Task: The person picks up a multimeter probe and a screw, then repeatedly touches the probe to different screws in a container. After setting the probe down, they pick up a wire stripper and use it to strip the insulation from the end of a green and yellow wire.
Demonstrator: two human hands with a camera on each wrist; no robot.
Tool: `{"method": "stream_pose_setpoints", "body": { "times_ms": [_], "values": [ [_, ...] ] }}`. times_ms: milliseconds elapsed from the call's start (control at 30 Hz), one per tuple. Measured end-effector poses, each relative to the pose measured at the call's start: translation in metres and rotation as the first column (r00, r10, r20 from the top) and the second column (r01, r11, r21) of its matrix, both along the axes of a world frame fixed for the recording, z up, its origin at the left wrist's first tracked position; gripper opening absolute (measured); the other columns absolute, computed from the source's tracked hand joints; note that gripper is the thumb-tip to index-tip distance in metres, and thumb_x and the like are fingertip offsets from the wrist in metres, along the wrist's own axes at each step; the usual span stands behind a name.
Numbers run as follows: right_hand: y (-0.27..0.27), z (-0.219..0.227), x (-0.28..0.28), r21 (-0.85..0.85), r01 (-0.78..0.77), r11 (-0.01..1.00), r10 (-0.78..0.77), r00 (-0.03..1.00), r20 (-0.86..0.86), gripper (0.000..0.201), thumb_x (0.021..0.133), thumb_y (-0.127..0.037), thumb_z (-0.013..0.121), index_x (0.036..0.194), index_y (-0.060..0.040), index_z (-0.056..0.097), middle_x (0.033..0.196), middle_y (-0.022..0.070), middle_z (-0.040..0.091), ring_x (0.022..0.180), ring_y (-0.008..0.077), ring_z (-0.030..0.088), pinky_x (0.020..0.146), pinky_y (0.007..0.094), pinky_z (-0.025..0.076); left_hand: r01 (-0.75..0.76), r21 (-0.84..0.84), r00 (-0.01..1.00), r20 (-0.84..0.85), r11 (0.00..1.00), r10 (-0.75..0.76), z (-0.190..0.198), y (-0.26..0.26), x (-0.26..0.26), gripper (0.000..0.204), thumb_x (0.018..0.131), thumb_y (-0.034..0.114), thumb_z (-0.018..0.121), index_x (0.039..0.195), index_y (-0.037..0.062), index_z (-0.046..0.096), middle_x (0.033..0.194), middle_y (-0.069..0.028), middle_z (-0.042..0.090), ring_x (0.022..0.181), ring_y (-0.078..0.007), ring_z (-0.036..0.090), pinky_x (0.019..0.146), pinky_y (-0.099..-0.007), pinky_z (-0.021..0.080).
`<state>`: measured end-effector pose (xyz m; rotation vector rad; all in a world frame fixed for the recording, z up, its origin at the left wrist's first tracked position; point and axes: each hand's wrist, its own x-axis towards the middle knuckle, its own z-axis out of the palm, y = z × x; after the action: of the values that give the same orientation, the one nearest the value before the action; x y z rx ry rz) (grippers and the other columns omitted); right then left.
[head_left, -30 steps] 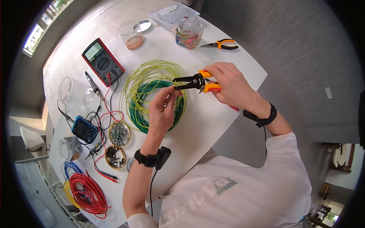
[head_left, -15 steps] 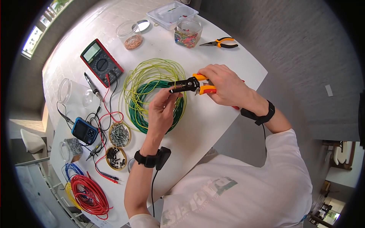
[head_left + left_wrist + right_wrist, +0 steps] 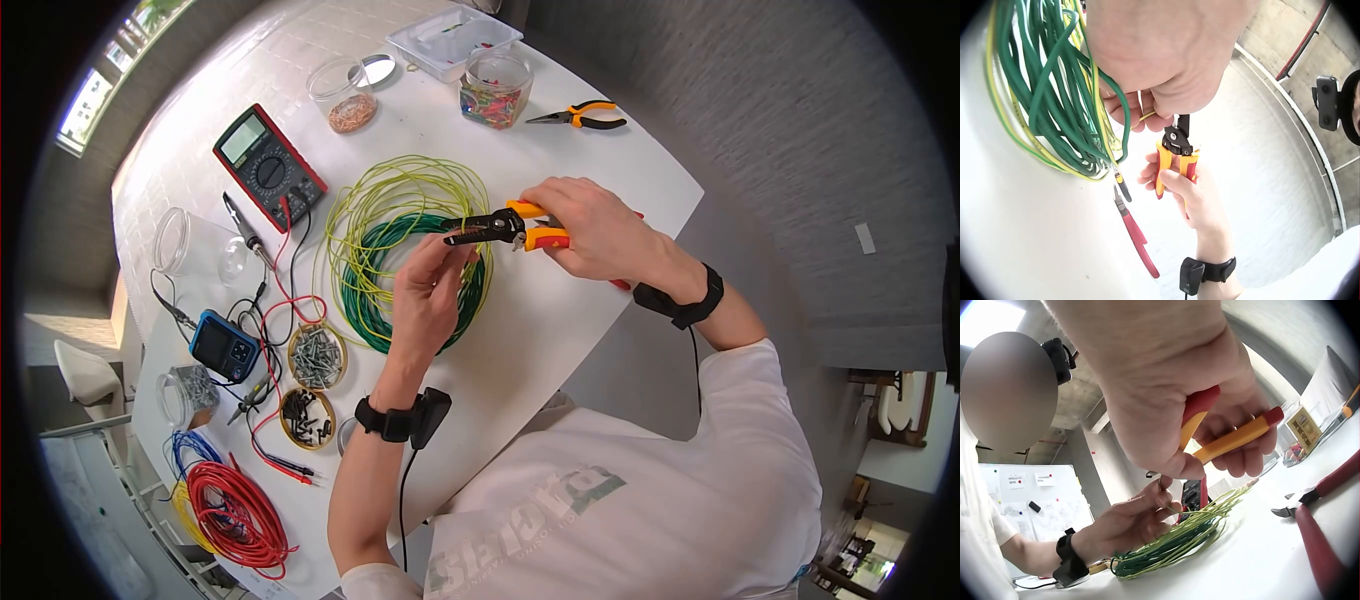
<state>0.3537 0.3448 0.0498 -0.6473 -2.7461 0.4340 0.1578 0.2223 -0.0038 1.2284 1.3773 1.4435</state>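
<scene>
My right hand point(image 3: 605, 228) grips wire strippers point(image 3: 503, 225) with black jaws and orange-yellow and red handles, fingers curled round the handles. The tool's jaws point left, right at the fingertips of my left hand point(image 3: 425, 290). Between thumb and fingers, my left hand pinches a thin yellow-green wire point(image 3: 1146, 116); the wire's end is hidden at the jaws. Below the hands lies a loose coil of yellow-green wire point(image 3: 375, 180) over a dark green wire coil point(image 3: 358, 262). Red-handled cutters point(image 3: 1311, 515) lie on the table under my right hand, mostly covered in the head view.
Long-nose pliers point(image 3: 577, 116), a tub of coloured pieces point(image 3: 495, 92) and a clear plastic box point(image 3: 455, 40) stand toward the far edge. On the left are a multimeter point(image 3: 270, 168), a blue-framed meter point(image 3: 223, 345), a dish of screws point(image 3: 318, 358) and red wire point(image 3: 240, 515).
The wire strippers and right hand have shifted slightly left since a second ago, and the tool has turned a little at the left fingertips. Over the last half second both hands stay nearly still.
</scene>
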Motion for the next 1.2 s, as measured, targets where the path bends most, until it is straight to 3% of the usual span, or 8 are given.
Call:
{"method": "stream_pose_setpoints", "body": {
  "times_ms": [267,567,1000,1100,1167,1200],
  "values": [
    [0.001,0.008,-0.001,-0.133,-0.018,0.991,0.021,0.999,0.023,0.034,0.071,-0.005,0.066,0.104,-0.0002,0.06,0.091,0.0152,0.063,0.084,0.0323,0.062,0.075,0.0382,0.05,-0.001,-0.015,0.995,0.105,1.0,0.003,-0.003,0.001,-0.001,0.016,0.098,0.007,0.051,0.103,0.0026,0.065,0.092,-0.0003,0.063,0.076,-0.0032,0.053,0.06,-0.0182,0.042],
    [0.001,0.01,-0.002,-0.082,-0.011,0.997,0.014,0.999,0.032,0.031,0.071,-0.006,0.066,0.101,-0.0012,0.061,0.089,0.0134,0.064,0.08,0.0308,0.063,0.071,0.0372,0.051,0.006,-0.017,0.99,0.138,1.0,-0.004,-0.006,0.001,-0.002,0.016,0.098,0.007,0.051,0.104,0.0025,0.065,0.096,-0.0013,0.064,0.082,-0.0047,0.056,0.061,-0.0184,0.043],
    [0.004,0.009,-0.003,-0.025,0.044,0.999,-0.043,0.997,0.065,0.023,0.073,-0.009,0.072,0.092,-0.0042,0.061,0.079,0.0099,0.063,0.071,0.0285,0.063,0.063,0.0353,0.051,0.024,-0.088,0.991,0.133,0.996,-0.012,0.001,0.001,-0.002,0.015,0.097,0.01,0.055,0.102,0.0012,0.065,0.096,-0.0024,0.066,0.077,-0.0037,0.056,0.061,-0.0181,0.042],
    [0.003,0.008,-0.002,0.006,0.061,0.998,-0.061,0.997,0.05,0.022,0.072,-0.01,0.073,0.09,-0.0045,0.061,0.078,0.0094,0.063,0.069,0.0278,0.063,0.062,0.0348,0.05,0.062,-0.154,0.987,0.156,0.986,-0.038,0.01,0.002,-0.003,0.02,0.095,0.012,0.059,0.111,0.0001,0.062,0.097,-0.003,0.066,0.08,-0.0044,0.057,0.064,-0.0181,0.045],
    [0.002,0.007,-0.002,0.018,0.077,0.997,-0.078,0.997,0.026,0.023,0.072,-0.01,0.075,0.089,-0.0045,0.06,0.078,0.0093,0.063,0.069,0.0274,0.063,0.062,0.0349,0.05,-0.001,-0.134,0.997,0.07,0.991,0.011,0.018,0.003,-0.002,0.04,0.089,0.015,0.068,0.123,-0.0002,0.054,0.099,-0.0045,0.067,0.085,-0.008,0.061,0.067,-0.0202,0.049],
    [0.002,0.008,-0.002,0.019,0.08,0.997,-0.081,0.996,0.024,0.023,0.072,-0.01,0.075,0.089,-0.0045,0.06,0.078,0.0093,0.063,0.069,0.0274,0.063,0.062,0.0349,0.05,0.001,-0.133,0.998,0.068,0.991,0.008,0.018,0.004,0.0,0.04,0.089,0.015,0.068,0.123,-0.0002,0.054,0.099,-0.0045,0.067,0.085,-0.008,0.061,0.067,-0.0202,0.049]
  ]
}}
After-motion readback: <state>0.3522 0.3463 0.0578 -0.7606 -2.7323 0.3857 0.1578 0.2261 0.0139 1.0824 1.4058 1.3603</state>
